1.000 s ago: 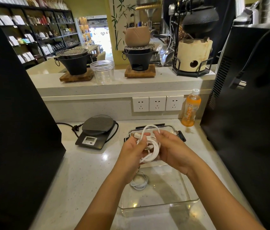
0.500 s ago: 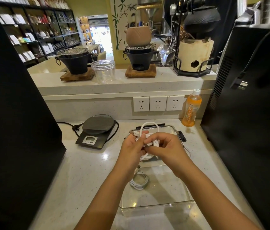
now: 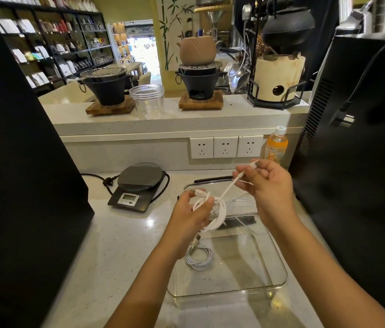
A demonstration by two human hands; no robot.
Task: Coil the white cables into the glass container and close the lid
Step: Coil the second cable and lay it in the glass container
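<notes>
currently left hand [image 3: 190,213] grips coiled white cable [image 3: 218,209]; right hand [image 3: 267,185] pinches its free end, above glass dish [image 3: 279,263] w/ 2nd coil [image 3: 198,258] inside.

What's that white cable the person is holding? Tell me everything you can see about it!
The white cable is thin, smooth and rubbery-looking. Most of it is bunched into loose loops held in the left hand, with one plug poking out above the fingers. A straight stretch runs up to the right hand, which pinches the other white plug end. The bundle hangs in the air above the glass container, not touching it. A tail with a metal plug dangles below the left hand.
</notes>
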